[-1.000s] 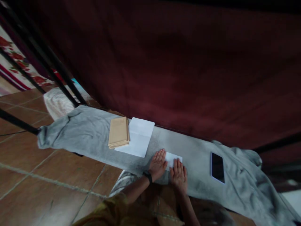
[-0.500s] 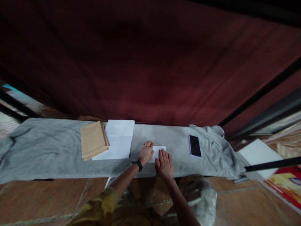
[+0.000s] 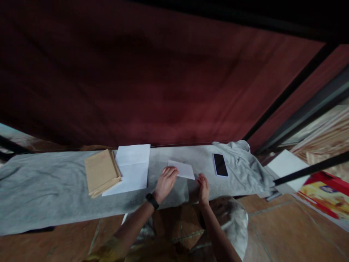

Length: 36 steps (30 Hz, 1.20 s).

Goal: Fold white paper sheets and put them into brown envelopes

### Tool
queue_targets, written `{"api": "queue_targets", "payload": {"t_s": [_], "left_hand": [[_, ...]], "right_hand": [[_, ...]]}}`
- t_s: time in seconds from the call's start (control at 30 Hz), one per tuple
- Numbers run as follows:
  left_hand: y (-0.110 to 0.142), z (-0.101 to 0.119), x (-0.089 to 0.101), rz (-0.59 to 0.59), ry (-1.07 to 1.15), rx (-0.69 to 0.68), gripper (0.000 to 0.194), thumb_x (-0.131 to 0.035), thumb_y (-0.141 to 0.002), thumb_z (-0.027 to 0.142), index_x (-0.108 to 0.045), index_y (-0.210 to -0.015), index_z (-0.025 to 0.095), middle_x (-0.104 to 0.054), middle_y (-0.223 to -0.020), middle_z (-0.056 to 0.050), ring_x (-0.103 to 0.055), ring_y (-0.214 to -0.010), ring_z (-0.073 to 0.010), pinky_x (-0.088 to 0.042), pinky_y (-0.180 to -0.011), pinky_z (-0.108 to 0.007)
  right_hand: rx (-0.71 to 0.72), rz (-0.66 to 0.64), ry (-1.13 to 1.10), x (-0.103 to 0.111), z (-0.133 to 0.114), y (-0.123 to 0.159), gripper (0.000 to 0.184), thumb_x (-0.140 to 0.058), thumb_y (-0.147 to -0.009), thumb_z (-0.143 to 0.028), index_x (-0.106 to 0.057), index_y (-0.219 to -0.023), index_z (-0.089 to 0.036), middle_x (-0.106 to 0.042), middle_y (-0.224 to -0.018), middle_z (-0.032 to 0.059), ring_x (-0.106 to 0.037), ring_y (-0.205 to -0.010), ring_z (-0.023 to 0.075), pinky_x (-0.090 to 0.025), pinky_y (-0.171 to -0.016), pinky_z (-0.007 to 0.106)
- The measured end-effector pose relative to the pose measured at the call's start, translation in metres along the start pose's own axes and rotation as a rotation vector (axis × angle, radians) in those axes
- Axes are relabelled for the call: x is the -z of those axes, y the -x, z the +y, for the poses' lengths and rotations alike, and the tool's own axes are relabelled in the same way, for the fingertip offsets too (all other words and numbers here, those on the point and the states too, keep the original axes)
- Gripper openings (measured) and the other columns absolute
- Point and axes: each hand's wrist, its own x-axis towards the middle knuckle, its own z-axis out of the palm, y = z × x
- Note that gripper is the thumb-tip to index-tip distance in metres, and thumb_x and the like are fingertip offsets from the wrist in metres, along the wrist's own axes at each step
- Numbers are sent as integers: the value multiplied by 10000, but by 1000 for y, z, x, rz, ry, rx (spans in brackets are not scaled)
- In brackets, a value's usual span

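Observation:
A small folded sheet of white paper (image 3: 185, 170) is at the middle of the cloth-covered bench, turned at a slant. My left hand (image 3: 165, 183), with a dark band on its wrist, grips the paper's left end with bent fingers. To the right of the paper, my right hand (image 3: 203, 188) is held apart from it, thumb side up, fingers loosely curved and nothing in them. Left of my hands lies a larger white sheet (image 3: 135, 169) with a crease across it. A stack of brown envelopes (image 3: 100, 170) overlaps that sheet's left side.
A phone (image 3: 220, 165) with a dark screen lies on the grey cloth (image 3: 62, 189), right of my hands. The cloth is bunched at the bench's right end. Beyond the bench hangs a dark red curtain (image 3: 163, 91). A red and yellow box (image 3: 324, 194) is at the far right.
My right hand has lifted off the folded paper and moved right. The paper has turned from lying straight to a slant, with my left hand on its left end. The view has shifted slightly.

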Motion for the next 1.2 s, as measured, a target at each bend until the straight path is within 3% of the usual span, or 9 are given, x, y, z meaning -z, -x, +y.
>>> {"api": "queue_targets", "payload": {"t_s": [0.13,0.23,0.4,0.5,0.67,0.83,0.97,1.07,1.2], "left_hand": [[42,-8,-29,-148,-53,23,336,-500,-852,32,-674,-1048,243,-673,-1229,-38,-567,-1198,-190,-409,-1114,-387],[58,-11,-42,-209,-68,127,440,-491,-798,11,-679,-1110,258,-636,-1330,-15,-530,-1270,-171,-398,-1140,-361],[47,-2,-53,-225,-110,124,509,-438,-870,121,-552,-1359,198,-523,-1477,-61,-434,-1388,-180,-332,-1189,-384],[36,-1,-64,-251,-188,128,557,-351,-919,148,-410,-1472,113,-415,-1553,-118,-332,-1459,-200,-270,-1214,-426],[38,-13,-76,-239,-258,185,568,-323,-947,200,-352,-1499,68,-366,-1574,-146,-260,-1490,-224,-224,-1225,-444],[48,-25,-70,-191,-306,261,570,-314,-968,248,-343,-1505,61,-339,-1585,-148,-258,-1491,-233,-219,-1226,-430],[49,-29,-67,-186,-309,275,579,-313,-970,261,-325,-1518,75,-331,-1589,-144,-253,-1493,-232,-211,-1230,-427],[50,-31,-68,-188,-297,256,582,-311,-969,250,-314,-1524,73,-322,-1592,-152,-235,-1498,-240,-196,-1233,-435],[52,-33,-71,-205,-291,244,582,-293,-966,231,-313,-1521,55,-319,-1591,-164,-218,-1503,-252,-198,-1231,-455]], "right_hand": [[51,-70,64,6,2,11,486,-452,-885,-469,-668,-1184,-152,-677,-1248,137,-604,-1176,266,-447,-1055,449],[233,-198,260,4,-1,23,464,-385,-935,-375,-635,-1261,-160,-625,-1340,134,-562,-1251,247,-416,-1095,449],[571,-374,657,-22,-11,33,485,-284,-1006,-290,-533,-1407,-181,-559,-1432,109,-513,-1321,210,-412,-1101,414],[676,-393,839,-38,-12,34,487,-266,-1034,-299,-499,-1433,-145,-538,-1454,116,-474,-1359,215,-360,-1130,414],[717,-293,1015,-39,0,32,506,-310,-1047,-388,-486,-1441,-124,-504,-1480,125,-462,-1366,244,-293,-1159,425],[720,-182,1034,-27,7,28,527,-306,-1044,-377,-389,-1505,-135,-497,-1478,150,-465,-1365,264,-265,-1166,470],[632,-130,1059,-32,5,27,559,-288,-1041,-388,-371,-1510,-97,-486,-1476,195,-443,-1380,309,-250,-1163,526],[619,-175,1050,-50,1,30,568,-293,-1038,-398,-390,-1497,-76,-449,-1506,188,-403,-1407,305,-254,-1166,502],[716,-295,1009,-71,1,34,549,-300,-1038,-396,-370,-1514,-132,-481,-1498,134,-423,-1396,256,-278,-1163,443]]}}
